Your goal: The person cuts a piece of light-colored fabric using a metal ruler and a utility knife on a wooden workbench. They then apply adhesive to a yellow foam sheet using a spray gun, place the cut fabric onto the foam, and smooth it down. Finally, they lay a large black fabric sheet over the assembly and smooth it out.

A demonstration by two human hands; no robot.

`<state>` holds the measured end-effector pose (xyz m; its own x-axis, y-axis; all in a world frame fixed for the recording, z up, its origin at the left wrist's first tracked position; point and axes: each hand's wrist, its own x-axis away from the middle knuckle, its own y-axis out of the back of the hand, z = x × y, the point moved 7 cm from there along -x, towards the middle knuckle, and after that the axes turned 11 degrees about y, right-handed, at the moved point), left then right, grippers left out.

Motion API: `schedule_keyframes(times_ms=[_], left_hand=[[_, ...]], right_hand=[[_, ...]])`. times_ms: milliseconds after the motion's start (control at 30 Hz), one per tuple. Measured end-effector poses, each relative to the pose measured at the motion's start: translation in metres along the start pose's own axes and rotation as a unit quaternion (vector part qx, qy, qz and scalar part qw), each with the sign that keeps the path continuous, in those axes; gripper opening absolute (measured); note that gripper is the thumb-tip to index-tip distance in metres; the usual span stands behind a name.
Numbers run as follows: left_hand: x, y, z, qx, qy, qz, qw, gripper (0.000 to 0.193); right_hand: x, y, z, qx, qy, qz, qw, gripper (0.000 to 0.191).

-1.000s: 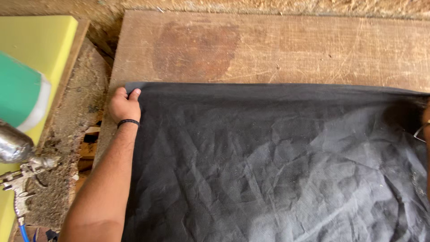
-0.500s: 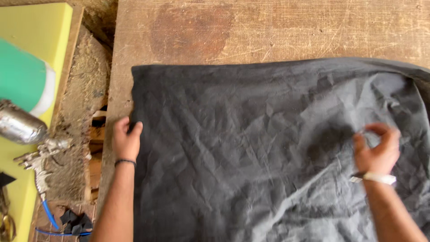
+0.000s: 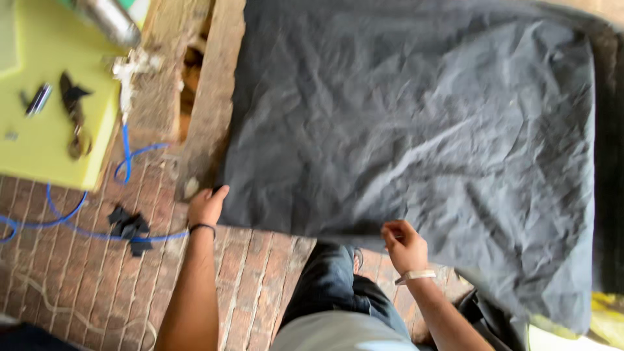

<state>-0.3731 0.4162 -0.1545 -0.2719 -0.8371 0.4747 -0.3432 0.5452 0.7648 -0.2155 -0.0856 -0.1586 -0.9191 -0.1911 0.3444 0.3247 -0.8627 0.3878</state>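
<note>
**A:** Where is the cloth?

**B:** The dark grey cloth (image 3: 416,130) lies spread and creased over the wooden board (image 3: 218,84), its near edge hanging toward my legs.

**A:** Your hands?

**B:** My left hand (image 3: 207,207) grips the near left corner, fingers closed on it. My right hand (image 3: 404,246) pinches the near edge, fingers curled onto the fabric.

**A:** Surroundings?

**B:** Brick floor (image 3: 78,286) underfoot, blue hose (image 3: 65,218) looping across it. Yellow table (image 3: 39,143) well to the left, with scissors (image 3: 75,110) on it.
</note>
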Motion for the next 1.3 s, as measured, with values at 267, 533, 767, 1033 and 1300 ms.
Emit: schedule_keyframes(times_ms=[267,533,767,1033,1300], left_hand=[[0.058,0.050,0.015,0.092,-0.077,-0.073,0.990,0.040],[0.070,0.069,-0.006,0.138,-0.148,-0.084,0.976,0.038],[0.069,0.054,0.003,0.126,-0.145,-0.072,0.979,0.038],[0.068,0.034,0.015,0.020,-0.138,-0.091,0.986,0.035],[0.062,0.024,0.029,-0.014,-0.110,-0.042,0.993,0.033]], right_hand=[[0.094,-0.031,-0.042,-0.327,-0.333,-0.043,0.883,0.047],[0.085,0.001,-0.013,-0.458,-0.194,-0.157,0.853,0.026],[0.100,0.028,0.004,-0.314,-0.120,-0.264,0.904,0.026],[0.095,0.016,-0.020,-0.226,-0.172,-0.277,0.918,0.025],[0.108,0.041,-0.001,0.045,-0.046,-0.427,0.902,0.039]])
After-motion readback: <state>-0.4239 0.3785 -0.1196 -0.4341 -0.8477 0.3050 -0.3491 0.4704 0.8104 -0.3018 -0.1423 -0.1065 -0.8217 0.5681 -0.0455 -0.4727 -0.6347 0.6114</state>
